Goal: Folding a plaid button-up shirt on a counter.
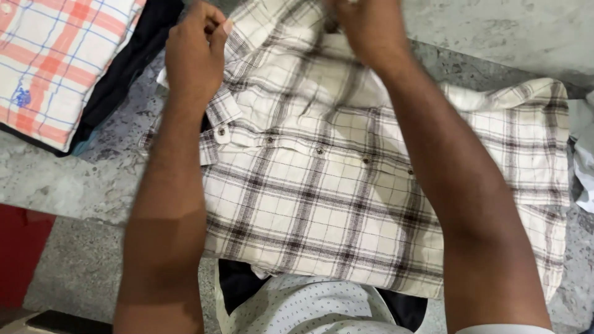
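Fingers [213, 28] of the left hand [195, 52] are curled tight, thumb against forefinger, pinching a fold of the plaid shirt [309, 192] near its upper left edge. The right hand [365, 28] is bunched at the top of the frame, knuckles toward the camera; its fingertips are hidden under the hand and partly cut off by the frame's edge, so whether they grip the cloth cannot be told, though the hand rests against the shirt's collar area.

The shirt, cream with dark brown checks, lies spread front-up on a grey stone counter [80, 179], its buttoned placket [315, 150] running across the middle from left to right. A sleeve [526, 124] spreads out toward the right edge. Both forearms cross over the shirt from the bottom of the frame.

At upper left lies a folded orange-checked shirt [49, 62] on top of a dark garment [130, 62], well apart from the left hand. At the bottom, near the person's body, is a dotted pale cloth [303, 306].
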